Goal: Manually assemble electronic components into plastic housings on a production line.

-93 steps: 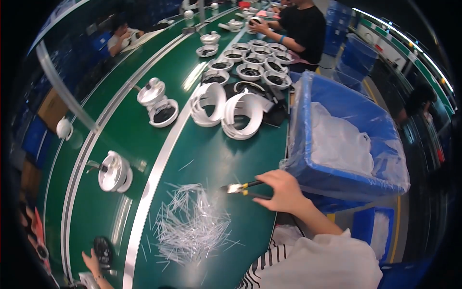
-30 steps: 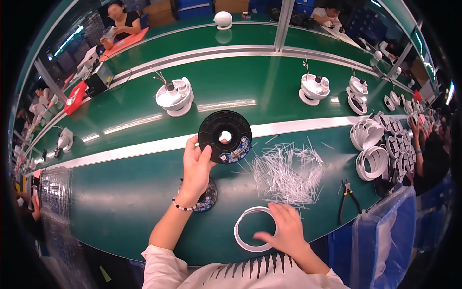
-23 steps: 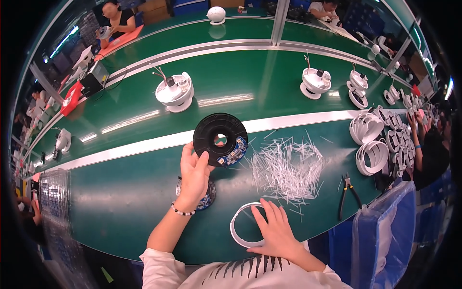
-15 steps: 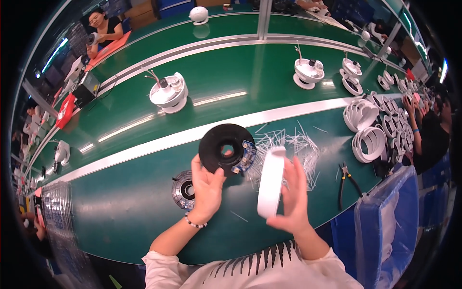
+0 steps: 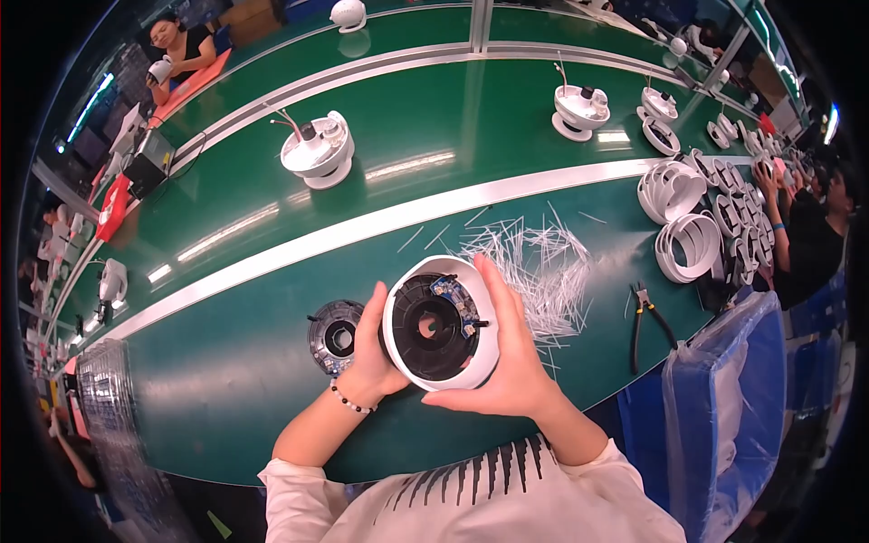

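Between my two hands is a white plastic ring (image 5: 489,351), tilted so its opening faces me. Inside it sits a round black plastic disc (image 5: 405,344) with a centre hole and a curved blue circuit board (image 5: 459,301) along its upper right. My left hand (image 5: 369,357) is closed on the disc's left side, its fingers partly hidden behind the parts. From the right, my right hand (image 5: 514,362) grips the ring, thumb below and fingers along the far side. A second black disc (image 5: 328,342) with a circuit board lies on the table beside my left hand.
White plastic strips (image 5: 534,271) lie heaped beyond my right hand, with side cutters (image 5: 644,326) nearby. Stacked white rings (image 5: 685,247) stand at the right. A blue bin (image 5: 724,407) adjoins the table edge. White housings (image 5: 317,158) stand on the green belt (image 5: 434,118). Co-workers sit farther off.
My right hand has brought the white ring left onto the black disc, which now sits inside it. The disc has turned its board side toward me. The view has shifted slightly.
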The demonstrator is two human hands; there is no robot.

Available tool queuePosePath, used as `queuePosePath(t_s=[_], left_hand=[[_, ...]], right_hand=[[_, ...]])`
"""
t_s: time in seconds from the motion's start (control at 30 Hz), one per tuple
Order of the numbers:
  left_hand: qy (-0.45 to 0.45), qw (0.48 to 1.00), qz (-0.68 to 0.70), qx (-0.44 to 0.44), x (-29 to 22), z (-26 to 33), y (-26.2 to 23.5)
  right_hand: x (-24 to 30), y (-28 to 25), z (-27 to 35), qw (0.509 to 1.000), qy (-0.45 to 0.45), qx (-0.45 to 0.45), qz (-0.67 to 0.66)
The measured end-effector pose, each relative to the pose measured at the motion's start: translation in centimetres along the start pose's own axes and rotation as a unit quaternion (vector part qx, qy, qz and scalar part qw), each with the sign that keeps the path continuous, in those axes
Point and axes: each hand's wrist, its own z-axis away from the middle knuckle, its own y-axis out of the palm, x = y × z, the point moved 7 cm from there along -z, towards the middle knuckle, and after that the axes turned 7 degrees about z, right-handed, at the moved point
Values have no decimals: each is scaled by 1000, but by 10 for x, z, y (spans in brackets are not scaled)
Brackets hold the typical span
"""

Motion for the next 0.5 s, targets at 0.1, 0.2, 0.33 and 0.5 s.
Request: queuePosePath(t_s=[0.1,0.2,0.33,0.5], left_hand=[[36,998,-44,3,-1,-4,15],[-17,993,85,76,2,1,9],[59,993,-92,-44,-3,3,-3],[38,996,-84,5,1,2,-2]], right_hand=[[-17,-3,2,987,43,-52,-144],[0,-3,0,1000,1,-18,-10],[7,3,-1,997,-20,-26,64],[-24,5,-4,997,22,9,-67]])
